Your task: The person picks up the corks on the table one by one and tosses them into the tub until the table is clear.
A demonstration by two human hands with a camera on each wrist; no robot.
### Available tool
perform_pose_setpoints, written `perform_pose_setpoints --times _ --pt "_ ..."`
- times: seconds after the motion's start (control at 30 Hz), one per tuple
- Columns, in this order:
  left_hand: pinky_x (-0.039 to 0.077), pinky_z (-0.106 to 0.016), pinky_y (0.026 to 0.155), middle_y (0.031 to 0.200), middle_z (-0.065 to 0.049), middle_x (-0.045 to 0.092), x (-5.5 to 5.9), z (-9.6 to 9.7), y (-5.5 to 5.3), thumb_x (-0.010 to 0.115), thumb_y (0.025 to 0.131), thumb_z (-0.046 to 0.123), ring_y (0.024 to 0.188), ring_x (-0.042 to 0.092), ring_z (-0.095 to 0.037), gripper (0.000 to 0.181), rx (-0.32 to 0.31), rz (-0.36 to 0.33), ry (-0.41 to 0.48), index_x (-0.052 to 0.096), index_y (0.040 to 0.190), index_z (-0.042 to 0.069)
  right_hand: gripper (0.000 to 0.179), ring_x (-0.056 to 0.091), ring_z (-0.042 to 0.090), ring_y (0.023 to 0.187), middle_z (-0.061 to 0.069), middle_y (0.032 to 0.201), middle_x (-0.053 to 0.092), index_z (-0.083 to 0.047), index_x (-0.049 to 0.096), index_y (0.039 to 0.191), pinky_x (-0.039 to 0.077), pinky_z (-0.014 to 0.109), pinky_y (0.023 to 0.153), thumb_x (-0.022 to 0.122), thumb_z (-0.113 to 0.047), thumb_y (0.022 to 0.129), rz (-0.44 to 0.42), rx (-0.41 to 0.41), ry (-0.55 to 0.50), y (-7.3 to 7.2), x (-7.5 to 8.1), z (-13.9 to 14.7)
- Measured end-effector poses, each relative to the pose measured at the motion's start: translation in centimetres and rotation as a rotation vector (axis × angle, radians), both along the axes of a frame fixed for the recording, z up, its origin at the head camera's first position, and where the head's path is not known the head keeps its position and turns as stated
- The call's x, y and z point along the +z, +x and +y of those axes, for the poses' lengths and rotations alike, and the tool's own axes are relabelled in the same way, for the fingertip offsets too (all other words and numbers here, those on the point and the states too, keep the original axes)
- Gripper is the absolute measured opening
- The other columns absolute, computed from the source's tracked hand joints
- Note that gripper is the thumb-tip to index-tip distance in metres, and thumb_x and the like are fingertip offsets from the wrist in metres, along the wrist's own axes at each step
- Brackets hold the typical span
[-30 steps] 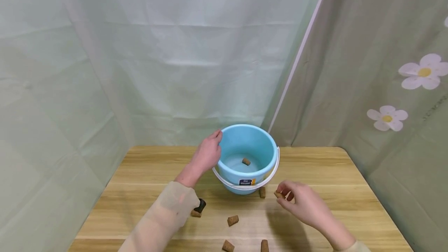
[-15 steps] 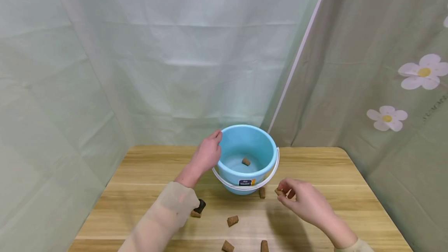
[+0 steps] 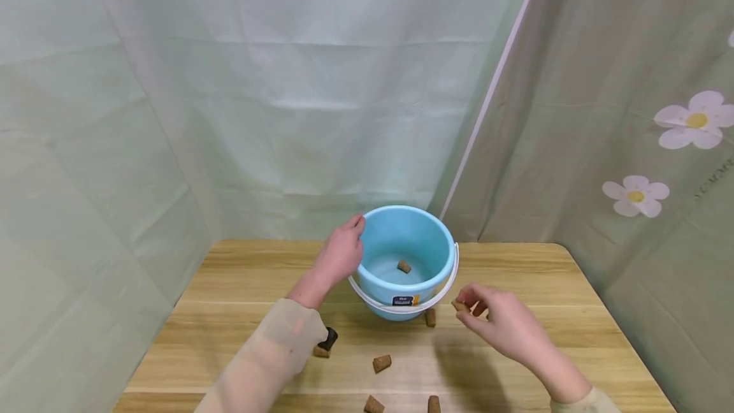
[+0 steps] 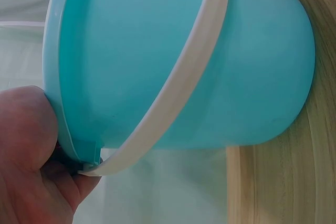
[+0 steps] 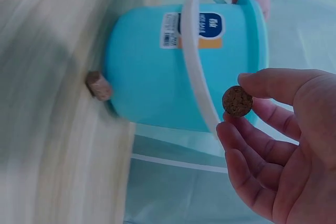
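A light blue bucket (image 3: 401, 282) with a white handle (image 3: 390, 308) stands upright on the table. One cork (image 3: 404, 266) lies on its floor inside. My left hand (image 3: 338, 253) grips the bucket's rim on the left, thumb outside in the left wrist view; part of the fingers is hidden there. Right of the bucket and above the tabletop, my right hand (image 3: 504, 324) pinches another cork (image 5: 237, 101) between thumb and fingers, its round end facing the right wrist camera. Close to the bucket's base lies a cork (image 3: 431, 317).
Several corks lie on the wooden table (image 3: 229, 311): one cork (image 3: 381, 363) in front of the bucket, two at the near edge, one cork (image 3: 322, 352) beside a black object (image 3: 329, 338) near the left sleeve. Curtains (image 3: 321, 113) hang behind and at both sides.
My right hand, with the cork pinched in it, has risen slightly from the table. My left hand and the bucket have stayed in place.
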State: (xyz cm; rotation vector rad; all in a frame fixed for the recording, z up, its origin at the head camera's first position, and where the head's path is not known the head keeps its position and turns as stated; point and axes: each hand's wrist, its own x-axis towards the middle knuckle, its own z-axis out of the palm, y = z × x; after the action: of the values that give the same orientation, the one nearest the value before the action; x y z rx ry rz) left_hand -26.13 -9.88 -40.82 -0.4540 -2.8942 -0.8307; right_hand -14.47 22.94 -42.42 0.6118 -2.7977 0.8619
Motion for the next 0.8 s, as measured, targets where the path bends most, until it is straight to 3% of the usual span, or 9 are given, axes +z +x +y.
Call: perform_pose_setpoints --times 0.5,0.8 --pt "0.04 -0.051 0.119 0.167 -0.021 0.039 0.0 -0.1 0.0 0.043 0.108 0.005 0.152 0.042 -0.039 0.051 0.008 0.005 -0.002 0.045 0.158 -0.007 0.019 0.068 0.003 0.083 -0.02 0.093 0.071 -0.024 0.074 0.102 0.06 0.025 0.067 0.085 -0.013 0.092 0.05 0.063 -0.128 -1.4 3.7 -1.3" --pt "0.038 -0.051 0.12 0.169 -0.019 0.038 0.0 0.1 0.0 0.043 0.11 0.006 0.154 0.039 -0.037 0.051 0.007 -0.01 -0.009 0.043 0.159 -0.005 0.013 0.069 0.007 0.087 -0.012 0.097 0.072 -0.02 0.074 0.105 0.062 0.027 0.071 0.083 -0.017 0.095 -0.012 0.075 -0.177 -2.9 4.6 -2.6"
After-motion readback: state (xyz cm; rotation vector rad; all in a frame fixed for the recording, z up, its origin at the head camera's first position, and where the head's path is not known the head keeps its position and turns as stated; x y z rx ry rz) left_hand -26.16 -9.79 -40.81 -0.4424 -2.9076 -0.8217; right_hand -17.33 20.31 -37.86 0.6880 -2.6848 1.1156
